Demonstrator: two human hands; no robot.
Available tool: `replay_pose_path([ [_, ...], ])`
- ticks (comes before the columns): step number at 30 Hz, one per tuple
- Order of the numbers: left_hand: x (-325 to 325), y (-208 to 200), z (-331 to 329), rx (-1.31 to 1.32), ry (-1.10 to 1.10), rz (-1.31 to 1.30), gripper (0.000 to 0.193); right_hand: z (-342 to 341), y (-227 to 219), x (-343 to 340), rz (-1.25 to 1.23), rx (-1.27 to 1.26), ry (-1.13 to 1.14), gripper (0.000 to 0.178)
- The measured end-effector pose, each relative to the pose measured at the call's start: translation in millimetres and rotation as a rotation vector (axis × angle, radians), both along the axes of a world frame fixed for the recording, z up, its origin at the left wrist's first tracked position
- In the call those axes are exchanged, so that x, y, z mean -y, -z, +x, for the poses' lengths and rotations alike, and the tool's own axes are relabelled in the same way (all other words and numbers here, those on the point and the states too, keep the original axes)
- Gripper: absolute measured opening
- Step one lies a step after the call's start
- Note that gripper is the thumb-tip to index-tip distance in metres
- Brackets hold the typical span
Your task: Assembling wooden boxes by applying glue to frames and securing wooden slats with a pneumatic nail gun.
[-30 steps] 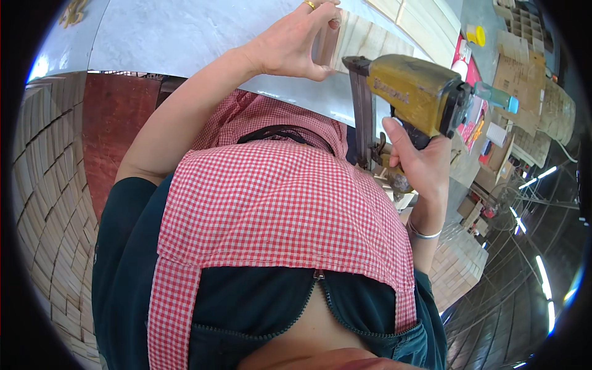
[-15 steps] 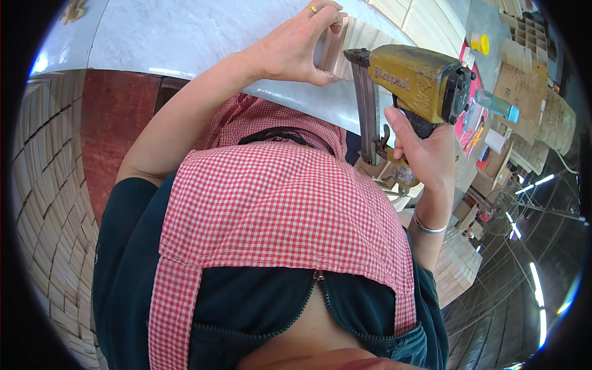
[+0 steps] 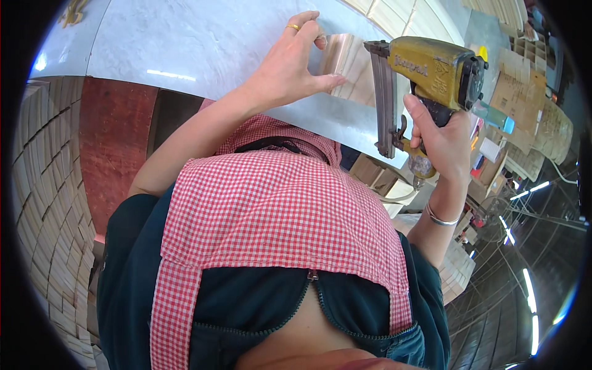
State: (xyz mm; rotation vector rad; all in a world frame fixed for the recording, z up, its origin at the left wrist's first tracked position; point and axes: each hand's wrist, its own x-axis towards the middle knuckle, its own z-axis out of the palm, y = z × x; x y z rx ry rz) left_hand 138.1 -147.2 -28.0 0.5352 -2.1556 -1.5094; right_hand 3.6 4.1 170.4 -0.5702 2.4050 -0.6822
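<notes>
In my right hand (image 3: pixel 443 139) is a yellow and black pneumatic nail gun (image 3: pixel 425 66), gripped by its handle with the thumb along the side. Its long dark magazine hangs down toward me, and its nose lies at the right side of a small pale wooden piece (image 3: pixel 354 69), overlapping it in view. That piece rests on the bluish-white tabletop. At its left end is my left hand (image 3: pixel 293 65), thumb and fingers spread apart. The thumb tip overlaps the near left edge of the wood; whether it presses there I cannot tell.
The glossy tabletop (image 3: pixel 185 40) stretches left, with a small yellowish-brown object (image 3: pixel 73 12) at its far left. Pale wooden panels (image 3: pixel 401 18) lie beyond the wood piece. On the right are cardboard (image 3: pixel 515 92) and a bottle with a blue cap (image 3: pixel 507 125). Stacked wood (image 3: pixel 49 185) stands at left.
The nail gun has moved right, away from the middle of the wood piece, uncovering more of it. My left hand has drawn back left, with its fingers off the top of the wood.
</notes>
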Motion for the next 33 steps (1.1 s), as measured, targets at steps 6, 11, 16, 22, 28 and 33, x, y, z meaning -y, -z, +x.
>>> replay_pose_path([
  [6,2,-1,4,0.013,0.005,0.011,0.056,-5,1,9,0.023,0.008,-0.030,0.027],
  [11,3,-2,4,0.023,0.015,0.000,0.056,-21,2,5,0.037,0.071,-0.036,0.032],
  [16,3,-10,3,0.078,0.020,0.070,0.055,-28,-6,1,0.019,0.042,-0.075,0.029],
  [22,3,-41,-16,-0.035,0.160,-0.479,0.055,-43,-11,-44,0.083,-0.067,0.129,0.027],
  [28,-31,-49,-64,0.021,0.312,-0.756,0.053,-53,-6,-68,0.075,-0.017,0.227,0.029],
  [33,-38,-45,-82,0.100,0.380,-0.735,0.052,-56,-5,-68,0.051,0.012,0.220,0.033],
])
